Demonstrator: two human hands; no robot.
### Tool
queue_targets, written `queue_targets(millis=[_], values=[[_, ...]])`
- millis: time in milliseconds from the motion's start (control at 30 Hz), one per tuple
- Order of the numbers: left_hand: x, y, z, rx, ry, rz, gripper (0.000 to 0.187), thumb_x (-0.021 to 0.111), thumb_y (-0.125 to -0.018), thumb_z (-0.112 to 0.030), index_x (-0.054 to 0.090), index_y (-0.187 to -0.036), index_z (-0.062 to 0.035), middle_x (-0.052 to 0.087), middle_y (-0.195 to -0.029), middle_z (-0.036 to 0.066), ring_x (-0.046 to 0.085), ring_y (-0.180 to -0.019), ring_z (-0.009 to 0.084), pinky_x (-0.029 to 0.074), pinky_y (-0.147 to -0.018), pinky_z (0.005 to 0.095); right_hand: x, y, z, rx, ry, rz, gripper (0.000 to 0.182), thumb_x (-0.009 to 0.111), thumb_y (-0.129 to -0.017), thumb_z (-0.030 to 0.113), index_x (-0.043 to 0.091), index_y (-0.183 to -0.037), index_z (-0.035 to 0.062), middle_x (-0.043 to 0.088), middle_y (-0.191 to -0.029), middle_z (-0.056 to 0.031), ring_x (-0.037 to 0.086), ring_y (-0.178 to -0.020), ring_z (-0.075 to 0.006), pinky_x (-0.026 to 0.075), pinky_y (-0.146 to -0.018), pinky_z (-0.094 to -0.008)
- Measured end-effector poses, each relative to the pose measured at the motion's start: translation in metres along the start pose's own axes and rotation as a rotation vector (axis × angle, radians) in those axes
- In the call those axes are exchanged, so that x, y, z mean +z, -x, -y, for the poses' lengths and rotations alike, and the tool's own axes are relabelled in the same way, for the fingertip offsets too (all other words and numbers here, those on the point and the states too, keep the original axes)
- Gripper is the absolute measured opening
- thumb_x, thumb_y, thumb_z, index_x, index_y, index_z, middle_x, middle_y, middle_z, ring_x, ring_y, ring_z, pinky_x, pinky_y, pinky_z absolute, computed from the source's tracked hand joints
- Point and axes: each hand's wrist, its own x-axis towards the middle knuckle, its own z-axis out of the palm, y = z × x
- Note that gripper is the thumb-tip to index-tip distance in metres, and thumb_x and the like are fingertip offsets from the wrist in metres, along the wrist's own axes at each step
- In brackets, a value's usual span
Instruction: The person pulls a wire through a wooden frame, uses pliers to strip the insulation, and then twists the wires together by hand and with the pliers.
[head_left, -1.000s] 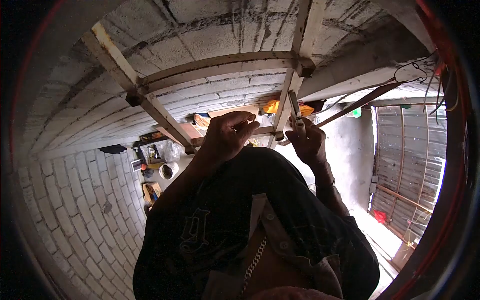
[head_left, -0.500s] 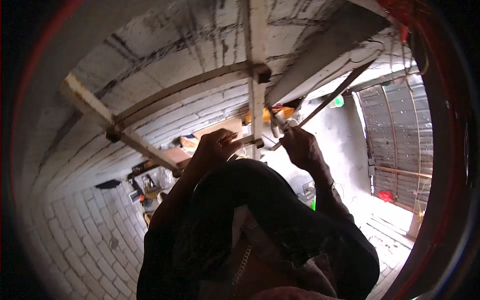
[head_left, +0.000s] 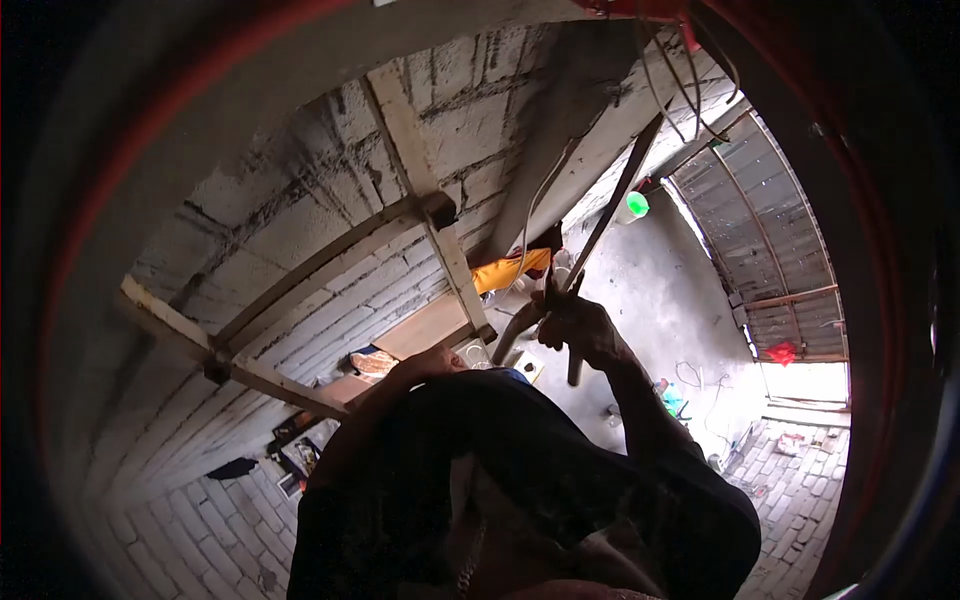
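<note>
My right hand [head_left: 582, 328] is closed round a stick-like handle [head_left: 574, 368], whose lower end sticks out below the fist. The handle's upper part is partly hidden near a long dark bar [head_left: 622, 190]. A curved brown piece [head_left: 512, 332] lies just left of the fist; whether the hand touches it is unclear. My left hand [head_left: 432, 364] is low beside the end of a pale frame post [head_left: 455, 270]. Its fingers are mostly hidden behind the dark shirt, and what they hold, if anything, cannot be seen.
A pale frame with a curved rail [head_left: 310, 260] stands against the block wall [head_left: 330, 170]. Loose wires [head_left: 690, 95] hang at the upper right. Beyond are an orange cloth [head_left: 510, 270], a green-topped container [head_left: 637, 206], corrugated sheets [head_left: 765, 210] and a red item [head_left: 782, 352].
The view has tilted and turned. My right hand has moved lower in view with the handle. My left hand, raised beside the post before, is now lower and more hidden.
</note>
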Motion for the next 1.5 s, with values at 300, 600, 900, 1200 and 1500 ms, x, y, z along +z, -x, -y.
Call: queue_targets(millis=[300,600,900,1200,1500], values=[[-0.003,-0.032,0.017,-0.097,-0.008,0.236,0.025,0.063,-0.079,-0.028,0.063,-0.072,-0.0033,0.057,-0.061,0.0,0.046,-0.053,0.0067,0.039,-0.049,0.0284,-0.006,0.018,-0.005,0.048,-0.078,-0.088,0.055,0.04,-0.092,0.05,0.058,-0.095,-0.0022,0.062,-0.079,-0.0135,0.059,-0.071,-0.02,0.047,-0.068,-0.0319],[0.004,-0.071,0.08,0.178,-0.29,0.36,0.026,0.059,-0.083,-0.026,0.064,-0.083,-0.0013,0.063,-0.07,0.004,0.055,-0.062,0.0098,0.045,-0.059,0.029,0.015,0.025,-0.017,0.373,0.381,-0.02,0.026,0.07,-0.079,0.026,0.059,-0.076,0.0018,0.062,-0.068,-0.0035,0.058,-0.061,-0.009,0.047,-0.055,-0.0262],[0.002,-0.033,0.035,-0.063,-0.119,0.416,0.027,0.059,-0.084,-0.027,0.065,-0.091,-0.0011,0.066,-0.076,0.005,0.058,-0.07,0.01,0.047,-0.065,0.0287,0.01,0.036,-0.034,0.339,0.25,0.146,0.057,0.067,-0.079,0.03,0.049,-0.125,0.0027,0.064,-0.1,-0.01,0.06,-0.092,-0.0152,0.046,-0.084,-0.0291],[0.007,-0.02,0.007,0.155,-0.331,0.358,0.027,0.061,-0.078,-0.027,0.066,-0.088,-0.0018,0.066,-0.081,0.014,0.063,-0.075,0.0208,0.047,-0.071,0.0346,-0.006,0.046,-0.092,0.023,0.268,0.129,0.031,0.059,-0.086,0.027,0.055,-0.096,-0.0019,0.061,-0.093,-0.0102,0.06,-0.089,-0.0168,0.048,-0.079,-0.0287],[0.017,0.0,-0.026,0.088,-0.449,0.101,0.036,0.065,-0.074,-0.042,0.066,-0.078,-0.0065,0.065,-0.076,0.015,0.064,-0.071,0.0255,0.048,-0.068,0.0355,-0.016,0.035,-0.095,-0.046,0.315,0.287,0.031,0.057,-0.089,0.025,0.056,-0.103,-0.0026,0.062,-0.091,-0.0082,0.061,-0.083,-0.0155,0.049,-0.075,-0.0285]])
